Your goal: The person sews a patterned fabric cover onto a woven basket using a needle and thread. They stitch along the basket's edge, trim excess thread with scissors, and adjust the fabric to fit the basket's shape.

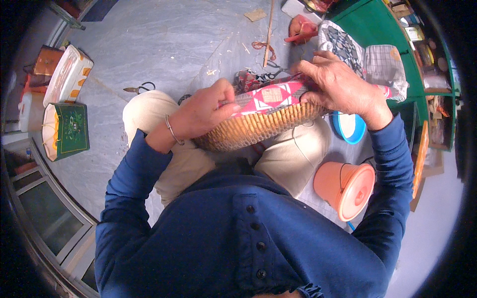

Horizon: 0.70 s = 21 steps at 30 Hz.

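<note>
Across my knees rests a rounded woven straw piece (257,130), its coiled side toward me. A cloth with a red, white and grey geometric pattern (274,97) lies along its upper edge. My left hand (208,110) pinches the cloth at the left end, thumb against forefinger. At the other end, my right hand (335,83) grips the cloth and rim between thumb and bent fingers. A thin thread (301,147) trails over my right knee. Whether a needle is in my fingers cannot be seen. Dark-handled scissors (276,69) lie just beyond the cloth.
More scissors (139,89) lie beside my left knee. On the right are a blue basin (348,127), a lidded orange bucket (344,190) and a green cabinet (387,33). A wooden stick (269,33) lies ahead. A green bag (70,128) stands at left.
</note>
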{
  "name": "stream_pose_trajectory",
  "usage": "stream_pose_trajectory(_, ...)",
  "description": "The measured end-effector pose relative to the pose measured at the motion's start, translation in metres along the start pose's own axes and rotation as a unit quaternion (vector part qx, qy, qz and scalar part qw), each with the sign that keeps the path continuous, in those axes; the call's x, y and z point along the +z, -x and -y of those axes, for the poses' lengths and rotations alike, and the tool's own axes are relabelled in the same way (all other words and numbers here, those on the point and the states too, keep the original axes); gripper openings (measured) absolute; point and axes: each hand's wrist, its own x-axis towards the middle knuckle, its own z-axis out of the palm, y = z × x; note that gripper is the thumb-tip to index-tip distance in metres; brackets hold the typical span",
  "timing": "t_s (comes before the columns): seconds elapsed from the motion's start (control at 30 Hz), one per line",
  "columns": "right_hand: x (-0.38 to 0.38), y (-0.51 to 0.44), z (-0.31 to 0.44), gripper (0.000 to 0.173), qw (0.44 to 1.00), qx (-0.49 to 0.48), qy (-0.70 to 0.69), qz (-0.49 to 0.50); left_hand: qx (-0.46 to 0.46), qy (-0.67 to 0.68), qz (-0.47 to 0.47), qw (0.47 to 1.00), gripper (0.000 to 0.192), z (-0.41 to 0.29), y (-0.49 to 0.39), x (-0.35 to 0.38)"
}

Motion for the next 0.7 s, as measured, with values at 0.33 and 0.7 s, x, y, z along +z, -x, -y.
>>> stream_pose_trajectory(0.33, -0.003, -0.006, -0.005, 0.040, 0.994, 0.011, -0.007, 0.105, 0.021, -0.010, 0.205, 0.978, 0.044, 0.001, -0.046, -0.015)
stream_pose_trajectory(0.7, -0.002, -0.013, -0.010, 0.038, 0.992, 0.000, -0.019, 0.121, 0.059, -0.078, 0.133, 0.986, 0.042, 0.007, -0.045, 0.007)
